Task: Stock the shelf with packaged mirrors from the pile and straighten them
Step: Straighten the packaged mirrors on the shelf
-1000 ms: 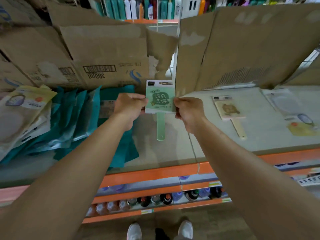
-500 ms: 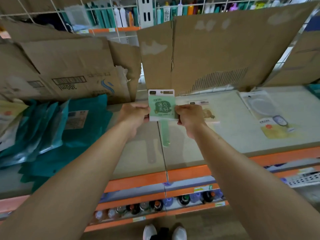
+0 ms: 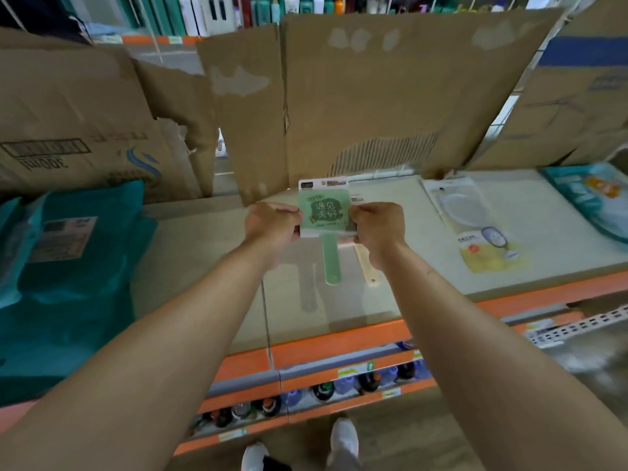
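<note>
Both hands held one packaged green mirror (image 3: pixel 324 212) upright over the shelf (image 3: pixel 204 253), near its middle. The left hand (image 3: pixel 272 226) pinched the pack's left edge and the right hand (image 3: pixel 379 229) pinched its right edge, fingers curled round the card. The mirror's square head faced the camera and its handle hung straight down, clear of the shelf, with its shadow on the surface below. A beige mirror (image 3: pixel 365 266) lay flat just behind the right hand; only its handle and a corner of its pack showed. A round mirror (image 3: pixel 469 212) in a clear pack lay flat further right, well apart from the hands. Teal packs (image 3: pixel 78 266) were heaped at the shelf's left end. Flattened cardboard (image 3: pixel 356 96) stood along the back. Bottles (image 3: pixel 339 385) lined a lower shelf, above the person's shoes (image 3: pixel 345 436).
</note>
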